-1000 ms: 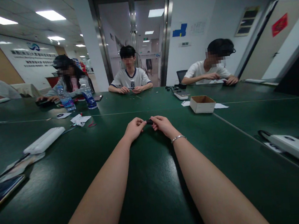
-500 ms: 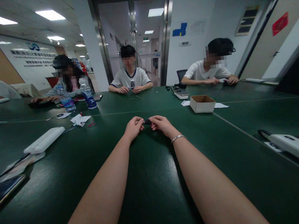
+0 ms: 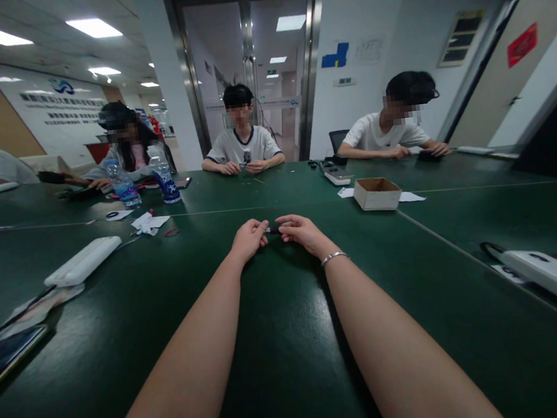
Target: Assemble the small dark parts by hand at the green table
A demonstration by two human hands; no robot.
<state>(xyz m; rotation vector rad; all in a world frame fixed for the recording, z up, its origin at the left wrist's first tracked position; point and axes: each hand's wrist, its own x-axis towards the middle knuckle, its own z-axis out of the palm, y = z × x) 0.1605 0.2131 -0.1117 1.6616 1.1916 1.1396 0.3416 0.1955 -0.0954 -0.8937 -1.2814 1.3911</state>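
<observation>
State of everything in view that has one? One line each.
Left hand: pinching small dark object
Right hand: pinching the object's other end
Cardboard box: open-topped
Two bottles: standing
Near-left phone: lying flat, screen dark
Glass doors: look shut
Ceiling lights: on

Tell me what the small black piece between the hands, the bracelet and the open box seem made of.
Small black piece: probably plastic or rubber; dark with little shine, but too small to be sure.
Bracelet: likely polished metal, given its silvery gleam.
Open box: perhaps cardboard, matte; pale outside, brown inside, thin straight walls.
</observation>
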